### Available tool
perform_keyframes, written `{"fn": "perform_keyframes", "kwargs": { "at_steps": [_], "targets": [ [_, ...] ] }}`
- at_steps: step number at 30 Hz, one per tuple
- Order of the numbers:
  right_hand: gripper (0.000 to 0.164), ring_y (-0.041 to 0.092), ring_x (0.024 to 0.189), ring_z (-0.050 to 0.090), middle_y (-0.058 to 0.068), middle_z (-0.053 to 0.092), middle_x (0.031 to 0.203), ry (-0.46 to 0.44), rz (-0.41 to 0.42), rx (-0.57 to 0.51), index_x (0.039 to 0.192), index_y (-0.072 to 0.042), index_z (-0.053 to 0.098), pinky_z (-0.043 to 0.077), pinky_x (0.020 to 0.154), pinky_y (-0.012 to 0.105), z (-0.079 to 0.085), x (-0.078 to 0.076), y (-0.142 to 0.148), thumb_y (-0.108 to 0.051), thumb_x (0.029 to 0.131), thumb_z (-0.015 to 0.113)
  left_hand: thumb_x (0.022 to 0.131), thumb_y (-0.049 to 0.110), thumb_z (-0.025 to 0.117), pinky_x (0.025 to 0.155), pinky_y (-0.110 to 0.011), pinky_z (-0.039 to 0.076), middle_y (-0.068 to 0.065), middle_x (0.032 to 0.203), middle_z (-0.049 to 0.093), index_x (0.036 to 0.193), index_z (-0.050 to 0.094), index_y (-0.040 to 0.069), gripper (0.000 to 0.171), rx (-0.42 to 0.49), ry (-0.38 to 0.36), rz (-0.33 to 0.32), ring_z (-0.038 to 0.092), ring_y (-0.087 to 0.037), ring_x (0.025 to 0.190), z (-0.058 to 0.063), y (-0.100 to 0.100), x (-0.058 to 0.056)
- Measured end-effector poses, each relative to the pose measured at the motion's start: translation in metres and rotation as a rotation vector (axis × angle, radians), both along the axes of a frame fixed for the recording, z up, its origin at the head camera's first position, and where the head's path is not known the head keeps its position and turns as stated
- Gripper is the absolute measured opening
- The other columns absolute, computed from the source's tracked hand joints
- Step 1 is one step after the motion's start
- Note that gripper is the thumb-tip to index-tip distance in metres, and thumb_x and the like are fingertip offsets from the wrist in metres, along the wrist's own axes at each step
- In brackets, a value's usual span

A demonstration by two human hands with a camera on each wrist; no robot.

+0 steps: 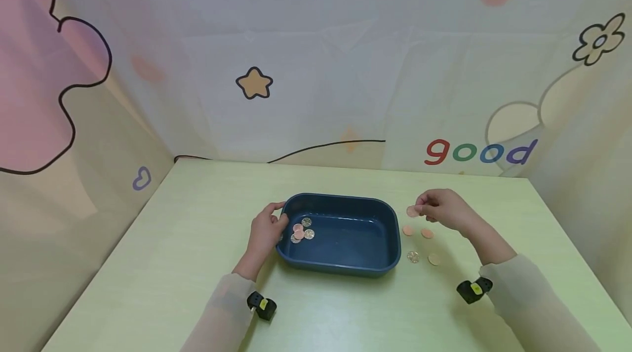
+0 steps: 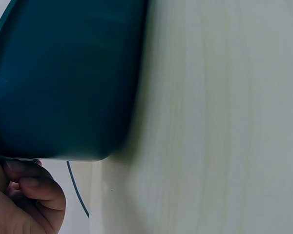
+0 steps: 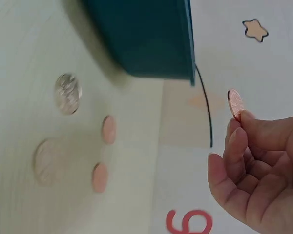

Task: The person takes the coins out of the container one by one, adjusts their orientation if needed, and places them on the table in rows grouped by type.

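- Pale tabletop (image 1: pixel 340 313) supports our blue tray (image 1: pixel 345 245).
- Left hand (image 1: pixel 264 234) grips it, presumably for steadiness.
- Right hand (image 1: pixel 444 210) pinches a coppery coin (image 1: pixel 412 211) edgewise, likely for control.

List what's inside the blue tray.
Blue tray holds silvery coins and pinkish coins, some overlapping, toward its left end. Hidden: overlapped coin parts and whatever the left hand covers.

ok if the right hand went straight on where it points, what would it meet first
Likely the blue tray at its right end, though the right hand may be high enough to pass over.
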State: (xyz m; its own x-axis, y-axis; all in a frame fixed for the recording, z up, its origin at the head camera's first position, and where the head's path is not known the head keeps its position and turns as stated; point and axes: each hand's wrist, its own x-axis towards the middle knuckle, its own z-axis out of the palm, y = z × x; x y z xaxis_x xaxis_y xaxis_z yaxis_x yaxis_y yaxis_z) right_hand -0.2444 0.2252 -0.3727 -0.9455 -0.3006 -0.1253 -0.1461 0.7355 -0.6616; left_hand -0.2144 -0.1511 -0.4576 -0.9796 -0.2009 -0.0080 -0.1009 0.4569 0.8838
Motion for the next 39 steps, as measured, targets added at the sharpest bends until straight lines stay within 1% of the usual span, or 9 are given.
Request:
{"fn": "perform_keyframes", "kwargs": {
  "at_steps": [2, 9, 12, 17, 23, 28, 32, 36, 39],
  "targets": [
    [0.026, 0.019, 0.077, 0.057, 0.012, 0.064, 0.086, -0.001, -0.023, -0.007, 0.103, 0.007, 0.064, 0.051, 0.070, 0.029, -0.006, 0.000, 0.008, -0.018, 0.099, 0.066, 0.095, 0.014, 0.057, 0.050, -0.024, 0.032, 0.005, 0.058, 0.037, 0.138, 0.062, 0.003, 0.045, -0.001, 0.001, 0.001, 0.039, -0.011, 0.050, 0.000, 0.000, 0.000],
    [0.024, 0.017, 0.077, 0.055, 0.017, 0.065, 0.091, -0.012, -0.070, -0.019, 0.106, 0.010, 0.062, 0.052, 0.068, 0.022, -0.024, 0.000, 0.035, -0.013, 0.101, 0.061, 0.096, 0.014, 0.056, 0.050, -0.024, 0.033, 0.005, 0.058, 0.036, 0.139, 0.061, 0.003, 0.044, 0.001, -0.006, -0.001, 0.039, -0.011, 0.050, 0.001, 0.000, 0.001],
    [0.023, 0.018, 0.077, 0.056, 0.018, 0.065, 0.090, -0.012, -0.089, -0.002, 0.105, 0.011, 0.062, 0.052, 0.067, 0.023, -0.031, 0.000, 0.045, -0.012, 0.100, 0.061, 0.096, 0.014, 0.056, 0.050, -0.024, 0.033, 0.005, 0.058, 0.037, 0.139, 0.061, 0.004, 0.044, 0.002, -0.005, 0.003, 0.039, -0.011, 0.050, 0.002, 0.001, 0.001],
    [0.021, 0.019, 0.077, 0.055, 0.013, 0.062, 0.086, -0.047, -0.124, 0.036, 0.104, 0.010, 0.061, 0.051, 0.066, 0.026, -0.042, -0.002, 0.059, -0.010, 0.100, 0.059, 0.095, 0.014, 0.056, 0.050, -0.024, 0.033, 0.005, 0.058, 0.037, 0.139, 0.061, 0.004, 0.045, -0.002, -0.004, 0.005, 0.040, -0.011, 0.050, 0.002, 0.001, 0.001],
    [0.021, 0.019, 0.078, 0.053, 0.010, 0.059, 0.086, -0.112, -0.164, 0.034, 0.107, 0.012, 0.061, 0.049, 0.065, 0.026, -0.057, -0.005, 0.071, -0.007, 0.100, 0.056, 0.095, 0.014, 0.056, 0.050, -0.024, 0.033, 0.005, 0.058, 0.037, 0.138, 0.061, 0.004, 0.045, -0.001, 0.002, 0.001, 0.039, -0.010, 0.050, 0.001, 0.001, 0.001],
    [0.022, 0.018, 0.077, 0.053, 0.010, 0.059, 0.086, -0.116, -0.184, 0.034, 0.108, 0.013, 0.061, 0.049, 0.065, 0.027, -0.064, -0.008, 0.077, -0.007, 0.100, 0.056, 0.095, 0.014, 0.056, 0.050, -0.023, 0.033, 0.005, 0.058, 0.036, 0.138, 0.062, 0.004, 0.045, 0.003, 0.001, 0.005, 0.039, -0.010, 0.050, 0.000, 0.001, 0.001],
    [0.022, 0.017, 0.076, 0.052, 0.009, 0.060, 0.085, -0.099, -0.188, 0.059, 0.106, 0.013, 0.062, 0.047, 0.064, 0.027, -0.066, -0.007, 0.081, -0.007, 0.100, 0.057, 0.095, 0.014, 0.056, 0.050, -0.024, 0.033, 0.005, 0.059, 0.037, 0.138, 0.062, 0.003, 0.044, -0.001, 0.003, 0.002, 0.039, -0.011, 0.050, 0.001, 0.001, 0.001],
    [0.022, 0.019, 0.079, 0.050, 0.014, 0.061, 0.089, -0.062, -0.176, 0.115, 0.103, 0.012, 0.065, 0.042, 0.068, 0.029, -0.069, -0.007, 0.083, -0.009, 0.099, 0.059, 0.096, 0.014, 0.056, 0.051, -0.024, 0.033, 0.004, 0.059, 0.037, 0.138, 0.061, 0.004, 0.044, -0.002, -0.002, -0.002, 0.040, -0.011, 0.051, 0.001, 0.001, 0.001],
    [0.022, 0.021, 0.082, 0.051, 0.017, 0.062, 0.091, -0.053, -0.166, 0.142, 0.101, 0.011, 0.066, 0.040, 0.070, 0.030, -0.071, -0.007, 0.085, -0.010, 0.098, 0.060, 0.096, 0.014, 0.056, 0.051, -0.024, 0.034, 0.004, 0.059, 0.037, 0.138, 0.061, 0.004, 0.044, 0.000, -0.004, -0.003, 0.040, -0.011, 0.051, 0.001, 0.001, 0.001]
  ]
}}
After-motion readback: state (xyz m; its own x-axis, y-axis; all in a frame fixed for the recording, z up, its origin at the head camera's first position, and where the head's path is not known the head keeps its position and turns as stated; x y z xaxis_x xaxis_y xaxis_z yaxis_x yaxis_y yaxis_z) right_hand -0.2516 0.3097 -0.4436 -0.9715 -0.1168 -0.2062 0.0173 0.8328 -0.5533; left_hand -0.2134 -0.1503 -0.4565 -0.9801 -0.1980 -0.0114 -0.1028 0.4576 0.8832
